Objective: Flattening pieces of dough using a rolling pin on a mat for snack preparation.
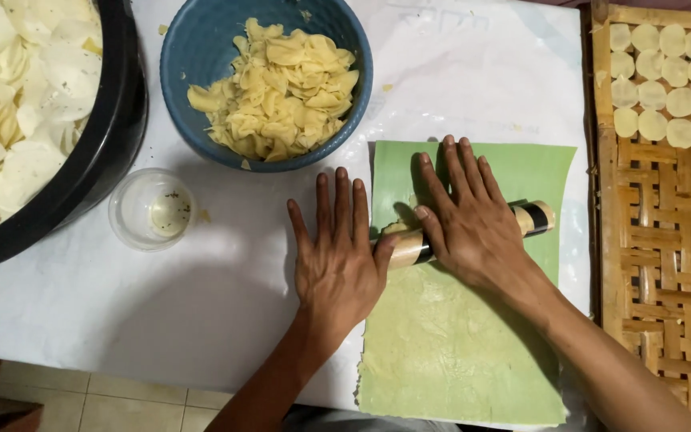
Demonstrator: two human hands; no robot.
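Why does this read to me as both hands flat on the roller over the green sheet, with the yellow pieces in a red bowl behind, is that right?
Not quite: the bowl holding the yellow pieces is blue, not red. The head view shows it. The rest stands: left hand and right hand lie flat on the roller over the green sheet.

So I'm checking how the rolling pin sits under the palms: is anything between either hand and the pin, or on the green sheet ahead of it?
Nothing visible. The right hand lies flat on the rolling pin; the left hand touches its near end. The green sheet beyond the pin is bare up to its far edge.
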